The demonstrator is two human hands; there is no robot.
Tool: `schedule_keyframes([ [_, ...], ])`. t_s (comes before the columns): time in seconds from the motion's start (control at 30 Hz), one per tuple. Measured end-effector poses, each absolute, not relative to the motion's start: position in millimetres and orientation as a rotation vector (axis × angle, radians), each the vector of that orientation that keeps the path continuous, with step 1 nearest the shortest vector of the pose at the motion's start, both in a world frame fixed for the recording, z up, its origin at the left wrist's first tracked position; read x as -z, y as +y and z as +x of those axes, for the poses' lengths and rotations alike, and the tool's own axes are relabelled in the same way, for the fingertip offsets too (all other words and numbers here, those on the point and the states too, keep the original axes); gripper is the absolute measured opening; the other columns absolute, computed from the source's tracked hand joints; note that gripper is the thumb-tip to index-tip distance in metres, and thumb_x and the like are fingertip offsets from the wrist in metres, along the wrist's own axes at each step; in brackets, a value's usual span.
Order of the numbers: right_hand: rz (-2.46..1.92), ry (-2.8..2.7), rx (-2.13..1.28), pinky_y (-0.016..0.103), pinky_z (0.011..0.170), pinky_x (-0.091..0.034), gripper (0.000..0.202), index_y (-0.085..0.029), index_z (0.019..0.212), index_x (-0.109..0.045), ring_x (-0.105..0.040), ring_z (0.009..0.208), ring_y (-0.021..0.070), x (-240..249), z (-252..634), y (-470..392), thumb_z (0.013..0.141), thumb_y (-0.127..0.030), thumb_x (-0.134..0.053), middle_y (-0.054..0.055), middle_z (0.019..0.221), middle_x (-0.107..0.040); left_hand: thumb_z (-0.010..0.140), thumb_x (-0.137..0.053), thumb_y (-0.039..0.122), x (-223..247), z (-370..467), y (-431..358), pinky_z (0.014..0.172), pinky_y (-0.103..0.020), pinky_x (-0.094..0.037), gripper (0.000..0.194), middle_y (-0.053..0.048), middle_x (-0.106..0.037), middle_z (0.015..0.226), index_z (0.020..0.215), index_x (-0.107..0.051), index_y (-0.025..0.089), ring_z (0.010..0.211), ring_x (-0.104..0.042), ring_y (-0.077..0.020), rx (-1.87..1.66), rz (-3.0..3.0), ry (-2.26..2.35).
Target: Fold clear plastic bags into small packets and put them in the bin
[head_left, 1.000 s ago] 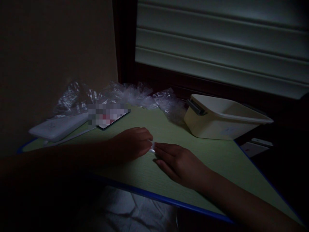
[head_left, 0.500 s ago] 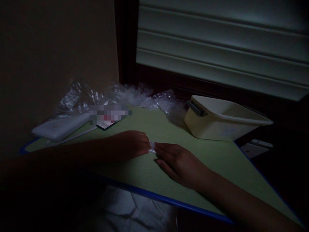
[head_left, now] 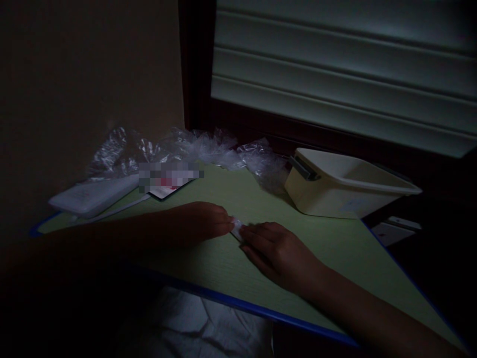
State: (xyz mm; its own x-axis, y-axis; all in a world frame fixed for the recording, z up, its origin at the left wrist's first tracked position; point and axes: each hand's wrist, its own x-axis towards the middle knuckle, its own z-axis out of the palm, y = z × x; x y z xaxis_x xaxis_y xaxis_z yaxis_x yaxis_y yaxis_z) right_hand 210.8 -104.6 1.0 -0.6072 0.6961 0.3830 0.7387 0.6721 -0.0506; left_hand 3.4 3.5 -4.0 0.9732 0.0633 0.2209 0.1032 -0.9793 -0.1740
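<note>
A small, shiny piece of clear plastic (head_left: 237, 228) lies between my two hands, low over the green tabletop (head_left: 208, 268). My left hand (head_left: 208, 219) is closed, its fingertips pinching the left end of the plastic. From the right, my right hand (head_left: 278, 248) grips the other end with its fingers pressed together. Most of the plastic is covered by the fingers, and the dim light hides its exact shape.
Crumpled clear plastic bags (head_left: 219, 149) line the table's back edge. At the left lie a white slab-shaped device (head_left: 95, 196) with a cable (head_left: 119, 208) and a partly blurred flat card-like item (head_left: 166, 189). A cream bin (head_left: 324, 194) stands at the right back; white boxes (head_left: 395, 232) sit beyond the edge.
The plastic between my hands has turned to a more slanted angle. My right fingers have shifted slightly and curled more; the left hand has moved a little to the right.
</note>
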Motion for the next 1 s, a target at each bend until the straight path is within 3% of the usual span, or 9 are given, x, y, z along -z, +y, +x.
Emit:
schedule_keyframes([
  [0.23, -1.167, -2.462, -0.019, 0.036, 0.076, -0.051, 0.025, -0.011, 0.105, -0.063, -0.063, 0.084, 0.0215, -2.1, 211.4, -105.3, 0.093, -0.021, -0.043, 0.013, 0.094, -0.069, 0.09, -0.047, 0.01, 2.0, 2.9, 6.8, 0.08, -0.028, -0.047, 0.02, -0.012, -0.065, 0.106, 0.107, -0.057, 0.012, 0.091, -0.06, -0.0204, 0.257, -2.89, -0.044],
  [0.4, -1.152, -2.433, -0.13, 0.036, 0.078, -0.049, 0.024, -0.012, 0.098, -0.064, -0.062, 0.086, 0.0215, -5.9, 211.1, -106.7, 0.093, -0.02, -0.041, 0.014, 0.094, -0.069, 0.087, -0.052, 0.01, 2.4, 4.5, 3.0, 0.074, -0.03, -0.047, 0.014, -0.012, -0.067, 0.102, 0.098, -0.061, 0.011, 0.083, -0.062, -0.0206, 0.288, -2.719, -0.034],
  [0.63, -1.195, -2.172, -0.422, 0.032, 0.081, -0.049, 0.024, -0.015, 0.108, -0.062, -0.064, 0.089, 0.0182, -8.4, 211.7, -109.5, 0.09, -0.02, -0.047, 0.009, 0.101, -0.069, 0.091, -0.046, 0.011, -8.3, 4.2, -9.5, 0.075, -0.034, -0.051, 0.017, -0.014, -0.067, 0.1, 0.091, -0.063, 0.009, 0.085, -0.063, -0.022, 0.461, -2.558, 0.005],
  [0.83, -1.202, -1.561, -1.017, 0.036, 0.08, -0.053, 0.042, -0.018, 0.116, -0.058, -0.066, 0.089, 0.0204, 5.3, 215.8, -100.1, 0.08, -0.038, -0.064, 0.01, 0.103, -0.07, 0.097, -0.032, 0.012, -11.7, 0.7, -13.8, 0.092, -0.032, -0.049, 0.026, -0.012, -0.066, 0.107, 0.101, -0.058, 0.013, 0.102, -0.06, -0.0181, 0.78, -2.508, 0.219],
  [1.0, -1.135, -1.505, -1.308, 0.033, 0.078, -0.052, 0.045, -0.018, 0.112, -0.062, -0.066, 0.087, 0.0185, 1.9, 216.2, -96.8, 0.074, -0.042, -0.07, 0.007, 0.093, -0.07, 0.097, -0.034, 0.011, -12.9, 0.1, -17.2, 0.096, -0.033, -0.048, 0.025, -0.015, -0.067, 0.105, 0.101, -0.058, 0.008, 0.104, -0.061, -0.0201, 0.861, -2.553, 0.333],
])
